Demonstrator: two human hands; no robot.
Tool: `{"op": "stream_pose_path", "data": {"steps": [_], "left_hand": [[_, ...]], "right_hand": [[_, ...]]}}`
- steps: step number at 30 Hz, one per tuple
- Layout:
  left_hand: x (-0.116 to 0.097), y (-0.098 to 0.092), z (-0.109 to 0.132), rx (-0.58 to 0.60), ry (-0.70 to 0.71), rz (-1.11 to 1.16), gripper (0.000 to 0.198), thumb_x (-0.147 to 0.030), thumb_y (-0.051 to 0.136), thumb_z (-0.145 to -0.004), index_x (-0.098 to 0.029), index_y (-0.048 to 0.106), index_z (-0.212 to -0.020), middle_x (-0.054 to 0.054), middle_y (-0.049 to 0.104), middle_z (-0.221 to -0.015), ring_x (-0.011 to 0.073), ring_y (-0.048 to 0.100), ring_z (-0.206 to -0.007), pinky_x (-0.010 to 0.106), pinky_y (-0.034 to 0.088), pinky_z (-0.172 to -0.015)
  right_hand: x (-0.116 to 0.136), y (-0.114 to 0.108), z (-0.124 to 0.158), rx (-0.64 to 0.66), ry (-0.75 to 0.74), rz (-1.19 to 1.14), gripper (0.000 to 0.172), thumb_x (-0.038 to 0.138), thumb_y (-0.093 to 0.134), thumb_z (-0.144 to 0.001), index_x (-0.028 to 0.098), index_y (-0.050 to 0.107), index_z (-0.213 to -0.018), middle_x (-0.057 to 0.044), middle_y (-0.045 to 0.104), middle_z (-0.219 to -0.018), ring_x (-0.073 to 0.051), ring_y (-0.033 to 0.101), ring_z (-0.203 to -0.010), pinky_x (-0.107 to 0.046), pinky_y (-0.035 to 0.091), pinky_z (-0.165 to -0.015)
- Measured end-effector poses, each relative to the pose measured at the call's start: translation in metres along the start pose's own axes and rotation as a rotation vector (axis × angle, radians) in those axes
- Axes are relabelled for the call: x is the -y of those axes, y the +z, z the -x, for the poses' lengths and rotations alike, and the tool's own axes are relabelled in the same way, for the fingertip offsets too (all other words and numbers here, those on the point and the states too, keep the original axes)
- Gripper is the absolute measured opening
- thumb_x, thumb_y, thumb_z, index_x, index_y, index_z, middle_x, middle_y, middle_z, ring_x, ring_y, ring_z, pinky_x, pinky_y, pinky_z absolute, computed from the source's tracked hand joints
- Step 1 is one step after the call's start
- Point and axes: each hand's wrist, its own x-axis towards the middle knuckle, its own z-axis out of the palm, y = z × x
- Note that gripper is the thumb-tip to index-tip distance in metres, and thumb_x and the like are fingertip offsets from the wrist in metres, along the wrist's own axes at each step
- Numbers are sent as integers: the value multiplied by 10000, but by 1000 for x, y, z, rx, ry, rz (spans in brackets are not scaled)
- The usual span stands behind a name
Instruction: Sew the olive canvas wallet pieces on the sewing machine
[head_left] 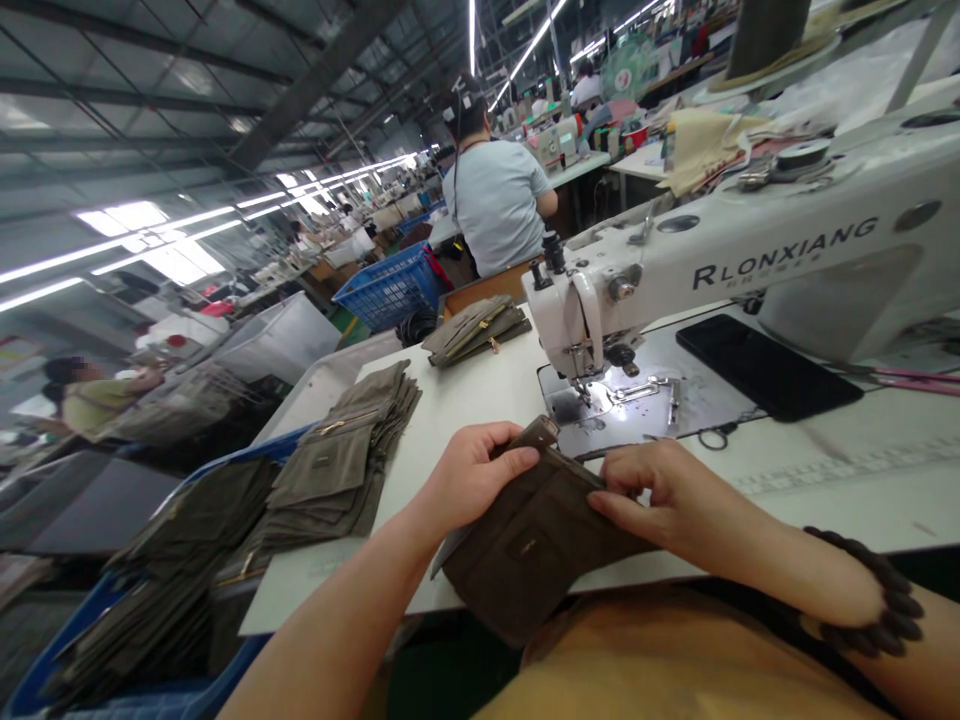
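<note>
A dark olive fabric piece [525, 540] with a small label hangs over the table's front edge, before the sewing machine [585, 320]. My left hand [480, 470] pinches its upper left edge between thumb and fingers. On the right side, my right hand [649, 490] grips the same piece near its top edge, thumb in front. Both hands are just in front of the machine's metal plate [652, 405], and the fabric is not under the needle. The fingers behind the fabric are partly hidden.
Stacked olive pieces [322, 475] lie at the table's left, with more pieces [480, 330] behind. A blue crate [247, 690] of fabric stands lower left. A black phone [765, 365] and small scissors [716, 435] lie right. A person [499, 200] sits beyond.
</note>
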Motion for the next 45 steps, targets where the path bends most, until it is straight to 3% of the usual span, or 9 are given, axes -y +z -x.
{"op": "stream_pose_path", "data": {"steps": [9, 12, 14, 18, 22, 28, 32, 41, 45], "left_hand": [[-3, -5, 0, -2, 1, -83, 259, -361, 562, -744, -108, 607, -782, 5, 564, -670, 119, 493, -590, 199, 373, -541], [-5, -12, -4, 13, -3, -171, 269, -371, 542, -755, -112, 609, -781, 8, 570, -672, 127, 501, -606, 201, 371, -543], [-3, -16, -11, 35, -2, -229, 267, -369, 536, -753, -113, 612, -763, 4, 568, -656, 124, 492, -591, 199, 364, -533], [11, -16, -36, 130, -12, -252, 269, -368, 535, -736, -111, 616, -744, -6, 563, -628, 118, 484, -554, 203, 355, -520], [29, -7, -65, 224, -18, -253, 269, -362, 525, -731, -113, 623, -754, -4, 579, -634, 138, 510, -578, 215, 364, -537], [40, 6, -97, 205, 52, -442, 214, -310, 526, -743, -132, 625, -678, -28, 542, -582, 126, 488, -586, 208, 348, -558], [46, 13, -109, 190, 30, -486, 183, -295, 550, -741, -143, 640, -696, -30, 544, -579, 131, 501, -606, 208, 337, -552], [48, 25, -108, -57, -22, -770, 149, -309, 580, -747, -181, 654, -730, 12, 628, -676, 173, 554, -648, 249, 352, -562], [50, 19, -107, -39, -71, -789, 143, -245, 529, -782, -190, 662, -775, 13, 659, -728, 170, 588, -689, 238, 393, -585]], "right_hand": [[-6, 11, -1, -62, 9, -149, 291, 268, 538, -729, 175, 350, -526, 4, 508, -634, -85, 431, -527, -220, 303, -468], [-6, 17, -3, -37, 112, -350, 173, 260, 592, -696, 198, 451, -775, 27, 534, -700, -57, 403, -447, -189, 261, -387], [-7, 18, -4, 12, 108, -424, 318, 244, 593, -702, 225, 454, -988, 23, 559, -776, -52, 411, -430, -178, 263, -362], [-18, 6, -4, 84, -63, -147, 295, 239, 517, -791, 233, 544, -1085, -8, 616, -802, -109, 543, -579, -209, 406, -488], [-40, -18, -11, 262, -395, 224, 441, 106, 360, -844, 207, 437, -1266, -79, 573, -1127, -179, 546, -976, -303, 431, -810], [-61, -34, -36, 334, -778, 821, 355, 145, 273, -906, 101, 584, -1073, -114, 608, -817, -172, 523, -627, -308, 420, -559], [-66, -33, -40, 284, -839, 883, 374, 109, 242, -888, 89, 572, -1065, -144, 590, -999, -152, 516, -607, -302, 421, -542], [-78, -31, -44, 284, -765, 914, 291, 91, 367, -826, 79, 570, -1034, -143, 609, -1005, -172, 563, -634, -317, 452, -536], [-77, -26, -48, 276, -715, 950, 282, 102, 402, -819, 81, 576, -1040, -141, 606, -1038, -166, 568, -612, -310, 444, -507]]}}
